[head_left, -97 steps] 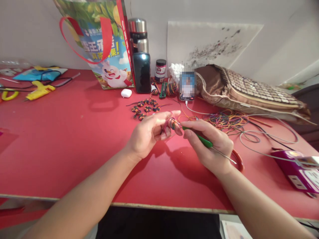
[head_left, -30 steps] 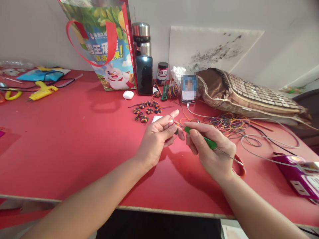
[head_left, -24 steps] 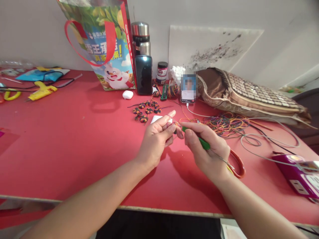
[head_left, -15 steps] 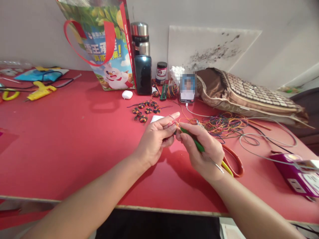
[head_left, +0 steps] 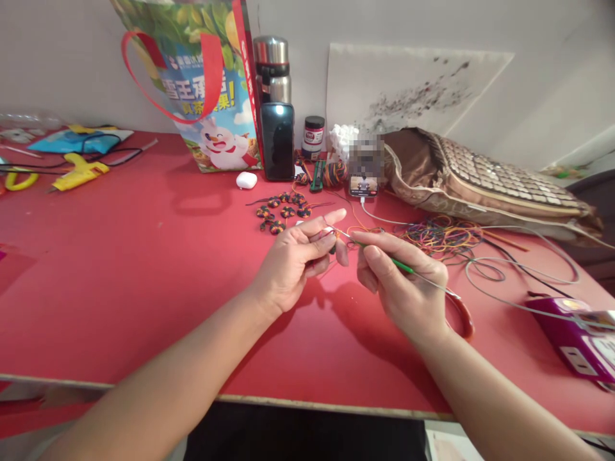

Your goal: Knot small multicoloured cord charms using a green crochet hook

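Currently, the right hand (head_left: 408, 282) has its grip closed round a green hook (head_left: 402, 266), its tip beside the yarn (head_left: 335, 244) pinched in the left hand's (head_left: 289, 259) grip, above the desk (head_left: 168, 288).

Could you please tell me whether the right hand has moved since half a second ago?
Yes, rightward: the right hand now covers more of the orange-red handle.
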